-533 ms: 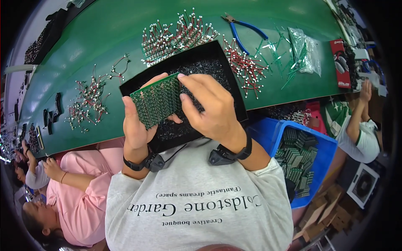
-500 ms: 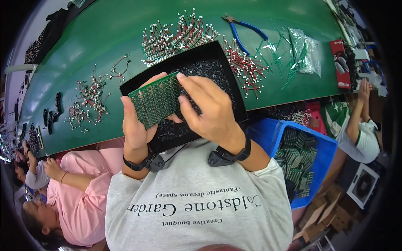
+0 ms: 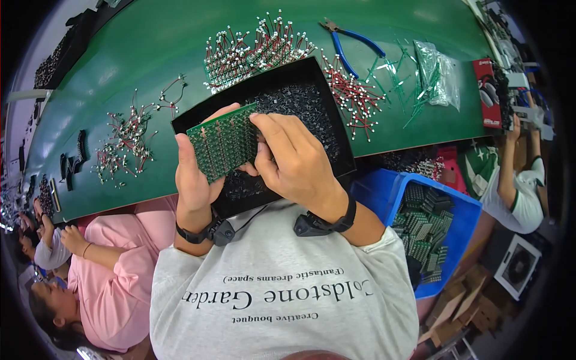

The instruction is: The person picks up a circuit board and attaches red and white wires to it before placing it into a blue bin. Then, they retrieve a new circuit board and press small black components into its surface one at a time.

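Note:
A green circuit board panel [image 3: 223, 145], covered with rows of small parts, is held tilted over a black tray [image 3: 341, 135]. My left hand [image 3: 197, 183] grips it from the left, thumb along the near side and other fingers behind. At the panel's right edge is my right hand [image 3: 303, 162], its fingers bent and fingertips close together against the board. Whatever sits between those fingertips is too small and hidden to name. Loose small black parts [image 3: 294, 102] fill the tray below, partly covered by the hands and the panel.
Behind the tray stand boards with red wires and white connectors [image 3: 258, 54]. More wired pieces [image 3: 354, 99] lie right, near blue-handled cutters [image 3: 345, 45] and a plastic bag [image 3: 441, 78]. A blue bin [image 3: 462, 210] of circuit boards stands at lower right. A person in pink [image 3: 114, 270] sits left.
My right hand's fingers have drawn closer together and shifted slightly down at the board's right edge. The panel has turned a little in my left hand.

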